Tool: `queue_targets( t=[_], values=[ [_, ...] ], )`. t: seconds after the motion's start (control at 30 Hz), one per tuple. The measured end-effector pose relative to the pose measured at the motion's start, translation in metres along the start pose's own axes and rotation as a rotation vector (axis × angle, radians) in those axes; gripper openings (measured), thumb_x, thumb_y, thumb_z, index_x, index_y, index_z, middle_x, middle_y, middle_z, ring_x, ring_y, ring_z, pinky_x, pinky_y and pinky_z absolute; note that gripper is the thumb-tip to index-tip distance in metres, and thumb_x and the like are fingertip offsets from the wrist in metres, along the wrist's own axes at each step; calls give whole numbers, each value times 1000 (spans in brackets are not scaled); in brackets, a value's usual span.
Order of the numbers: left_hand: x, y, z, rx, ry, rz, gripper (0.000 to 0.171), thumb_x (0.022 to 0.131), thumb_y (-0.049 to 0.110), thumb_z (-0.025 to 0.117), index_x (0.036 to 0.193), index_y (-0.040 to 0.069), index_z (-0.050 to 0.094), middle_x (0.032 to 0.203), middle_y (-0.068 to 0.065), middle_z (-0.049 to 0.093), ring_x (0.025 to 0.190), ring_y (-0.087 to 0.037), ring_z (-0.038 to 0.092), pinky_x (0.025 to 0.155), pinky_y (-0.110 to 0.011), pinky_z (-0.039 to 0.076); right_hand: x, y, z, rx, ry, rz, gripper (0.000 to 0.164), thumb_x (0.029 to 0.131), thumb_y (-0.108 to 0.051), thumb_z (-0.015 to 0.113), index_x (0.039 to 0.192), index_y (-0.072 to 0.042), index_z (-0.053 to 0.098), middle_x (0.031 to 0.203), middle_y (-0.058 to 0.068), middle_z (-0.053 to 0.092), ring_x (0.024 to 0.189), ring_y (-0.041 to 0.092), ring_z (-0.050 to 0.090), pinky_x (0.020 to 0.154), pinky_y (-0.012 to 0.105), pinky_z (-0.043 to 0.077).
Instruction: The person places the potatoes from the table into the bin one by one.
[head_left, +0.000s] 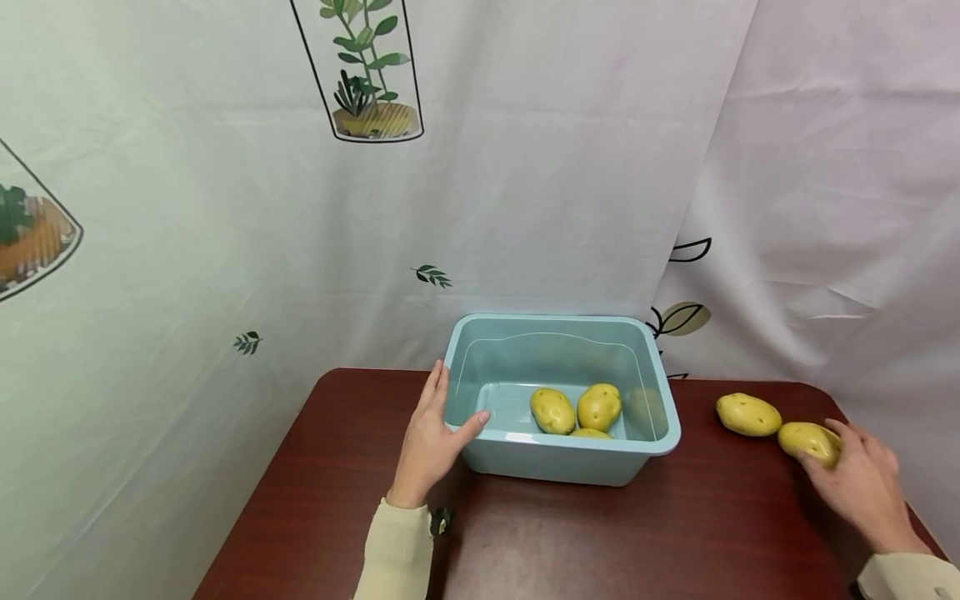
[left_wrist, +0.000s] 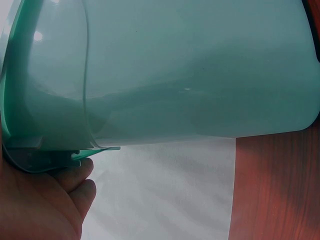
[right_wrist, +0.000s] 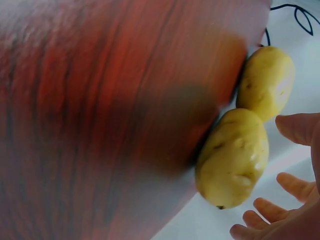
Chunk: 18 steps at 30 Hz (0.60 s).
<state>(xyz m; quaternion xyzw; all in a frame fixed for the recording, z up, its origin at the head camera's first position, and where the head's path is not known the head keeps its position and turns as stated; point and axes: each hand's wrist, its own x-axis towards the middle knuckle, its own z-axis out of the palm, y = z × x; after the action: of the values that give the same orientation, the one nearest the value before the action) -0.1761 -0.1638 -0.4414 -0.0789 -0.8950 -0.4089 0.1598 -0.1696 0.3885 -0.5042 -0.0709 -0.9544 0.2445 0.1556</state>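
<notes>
Lying on the dark-red wooden table (head_left: pixel 570 533), one oval yellow potato (head_left: pixel 807 442) could roll if the right hand (head_left: pixel 861 485), fingers spread, perhaps not touching, pushes badly. The left hand (head_left: pixel 427 442), straight-fingered, touches the pale-blue plastic bin (head_left: pixel 555 460).

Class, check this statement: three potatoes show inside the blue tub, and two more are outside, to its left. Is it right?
No: the two potatoes outside are to the right of the blue tub, as the head view shows. The rest holds.
</notes>
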Motion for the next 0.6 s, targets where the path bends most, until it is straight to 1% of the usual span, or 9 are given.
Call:
queue_targets(
  t=[0.1, 0.2, 0.33, 0.6],
  values=[
    [0, 0, 0, -1, 0, 2, 99, 88, 60, 69, 158, 4, 27, 166, 2, 17, 149, -21, 27, 113, -52, 34, 1, 6, 3, -7, 6, -2, 68, 93, -17, 66, 142, 17, 33, 142, 46, 27, 129, 67, 19, 106, 70, 15],
    [0, 1, 0, -3, 1, 2, 99, 88, 60, 69, 158, 4, 27, 166, 3, 17, 149, -21, 27, 113, -52, 34, 3, 10, 5, -19, 16, -20, 68, 92, -16, 67, 140, 18, 33, 140, 47, 29, 126, 66, 23, 108, 69, 13],
    [0, 1, 0, -3, 1, 0, 99, 88, 60, 69, 158, 4, 27, 166, 3, 17, 149, -21, 27, 113, -52, 34, 4, 13, 5, -19, 15, -34, 70, 91, -16, 68, 141, 17, 33, 139, 47, 29, 124, 67, 24, 106, 70, 14],
    [0, 1, 0, 0, 4, 4, 98, 88, 60, 69, 158, 4, 28, 166, 2, 18, 149, -22, 27, 112, -53, 34, 2, 22, 9, -21, -28, -6, 78, 89, -16, 72, 146, 16, 28, 143, 47, 23, 124, 70, 20, 101, 74, 18]
  ],
)
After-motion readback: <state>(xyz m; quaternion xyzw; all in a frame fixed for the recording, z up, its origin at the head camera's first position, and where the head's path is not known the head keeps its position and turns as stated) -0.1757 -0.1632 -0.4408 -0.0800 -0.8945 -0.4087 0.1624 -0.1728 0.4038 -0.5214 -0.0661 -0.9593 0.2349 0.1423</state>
